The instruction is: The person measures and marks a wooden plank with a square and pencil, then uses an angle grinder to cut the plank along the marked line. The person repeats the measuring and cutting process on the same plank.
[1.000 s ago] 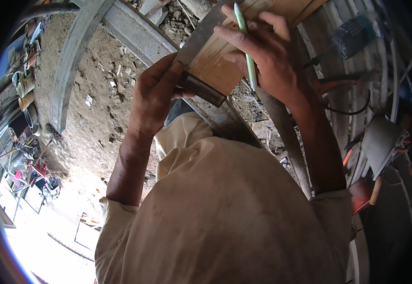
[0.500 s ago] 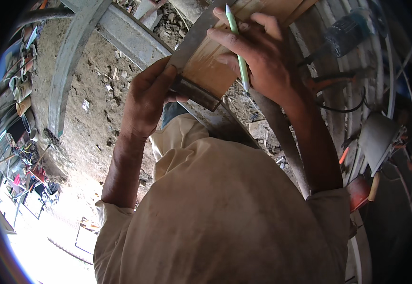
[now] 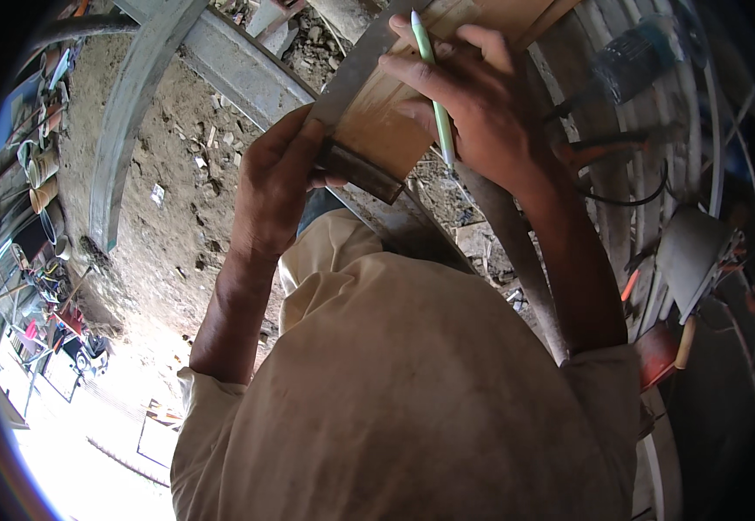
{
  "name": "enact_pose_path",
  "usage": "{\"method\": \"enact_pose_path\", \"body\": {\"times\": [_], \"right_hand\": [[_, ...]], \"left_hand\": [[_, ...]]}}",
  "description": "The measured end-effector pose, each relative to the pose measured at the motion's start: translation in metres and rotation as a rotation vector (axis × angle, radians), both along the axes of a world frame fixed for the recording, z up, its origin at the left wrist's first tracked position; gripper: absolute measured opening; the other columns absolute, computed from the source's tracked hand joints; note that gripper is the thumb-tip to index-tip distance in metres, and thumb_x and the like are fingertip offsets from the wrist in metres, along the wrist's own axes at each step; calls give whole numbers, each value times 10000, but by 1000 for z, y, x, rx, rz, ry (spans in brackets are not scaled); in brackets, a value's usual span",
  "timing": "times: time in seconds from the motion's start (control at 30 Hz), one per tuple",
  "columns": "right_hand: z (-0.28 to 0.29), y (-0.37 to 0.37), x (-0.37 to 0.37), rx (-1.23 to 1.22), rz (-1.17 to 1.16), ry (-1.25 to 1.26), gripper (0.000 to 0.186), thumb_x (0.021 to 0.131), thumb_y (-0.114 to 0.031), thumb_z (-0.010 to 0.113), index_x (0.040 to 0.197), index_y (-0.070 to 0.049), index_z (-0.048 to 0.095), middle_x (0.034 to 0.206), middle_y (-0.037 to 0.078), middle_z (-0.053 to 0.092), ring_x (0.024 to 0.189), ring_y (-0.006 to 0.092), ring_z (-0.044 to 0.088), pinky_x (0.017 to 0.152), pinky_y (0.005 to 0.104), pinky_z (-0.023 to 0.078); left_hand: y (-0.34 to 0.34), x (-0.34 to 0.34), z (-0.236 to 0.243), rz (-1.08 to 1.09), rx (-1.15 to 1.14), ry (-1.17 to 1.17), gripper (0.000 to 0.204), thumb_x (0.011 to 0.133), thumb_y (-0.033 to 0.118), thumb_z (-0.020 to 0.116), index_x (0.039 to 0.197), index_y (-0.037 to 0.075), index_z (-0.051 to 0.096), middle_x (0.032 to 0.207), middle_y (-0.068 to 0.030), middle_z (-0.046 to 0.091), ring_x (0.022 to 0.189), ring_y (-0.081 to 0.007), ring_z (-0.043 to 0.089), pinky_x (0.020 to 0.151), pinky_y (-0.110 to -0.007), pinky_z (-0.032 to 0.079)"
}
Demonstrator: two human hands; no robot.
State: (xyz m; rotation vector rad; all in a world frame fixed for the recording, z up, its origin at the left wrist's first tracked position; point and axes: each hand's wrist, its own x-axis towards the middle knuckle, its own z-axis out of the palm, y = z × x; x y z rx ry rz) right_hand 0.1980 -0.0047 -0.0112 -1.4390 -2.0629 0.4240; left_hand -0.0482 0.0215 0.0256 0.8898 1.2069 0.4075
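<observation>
My left hand (image 3: 277, 178) is closed on the corner of a try square, its thumb on top. The square's dark stock (image 3: 362, 172) lies along the near end of a light brown wooden board (image 3: 386, 130). Its grey metal blade (image 3: 342, 91) runs up the board's left side. Over the board, my right hand (image 3: 481, 113) grips a pale green pen (image 3: 430, 74) between its fingers. One tip of the pen points away from me, and the other end shows below the hand. Part of the board is hidden under my right hand.
A grey beam (image 3: 247, 78) crosses beneath the board, above rubble-strewn ground. A curved grey piece (image 3: 121, 139) stands to the left. On the right are a power tool (image 3: 633, 65), an orange-handled tool (image 3: 599, 152), a grey metal scoop-like piece (image 3: 690, 252) and a red object (image 3: 658, 352).
My left hand and forearm have shifted very slightly to the right. The right hand and pen have hardly moved.
</observation>
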Motion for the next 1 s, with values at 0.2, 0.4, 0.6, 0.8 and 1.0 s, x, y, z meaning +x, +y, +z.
{"method": "enact_pose_path", "body": {"times": [0.2, 0.4, 0.6, 0.8, 1.0], "right_hand": [[5, 2, -4, 43, 9, 7, 492, 797, -136, 826, 1272, -121, 699, 1426, 104, 652, 1169, 204, 678, 1068, 391, 391], [10, 1, -3, 12, 9, -42, 507, 776, -123, 835, 1265, -112, 700, 1446, 115, 638, 1169, 207, 678, 1069, 395, 384], [15, 4, 2, 23, 33, -67, 519, 773, -105, 836, 1271, -105, 690, 1462, 134, 621, 1210, 227, 659, 1066, 413, 380], [1, 2, 7, 42, 28, -15, 541, 768, -86, 835, 1285, -100, 676, 1463, 131, 619, 1224, 239, 650, 1066, 422, 380], [4, 2, 6, 63, -5, -33, 465, 788, -134, 841, 1235, -134, 712, 1405, 98, 660, 1103, 257, 681, 1061, 406, 419]], "left_hand": [[-8, 5, -9, 99, 16, 53, 419, 1100, 220, 476, 1374, -83, 571, 1043, -105, 720, 832, -131, 717, 739, -264, 604], [-7, 5, -6, 42, 41, 48, 413, 1094, 216, 498, 1371, -79, 579, 1028, -101, 721, 837, -118, 709, 711, -245, 583], [-5, 9, -4, 25, 69, 44, 422, 1091, 236, 517, 1366, -74, 593, 1001, -78, 724, 795, -92, 686, 698, -233, 573], [-6, 6, -12, 23, 61, 16, 421, 1097, 261, 525, 1352, -62, 614, 981, -83, 725, 821, -118, 692, 722, -278, 593], [-5, 8, -9, 10, 65, 21, 430, 1099, 262, 523, 1367, -64, 603, 985, -77, 725, 817, -110, 686, 723, -273, 589]]}}
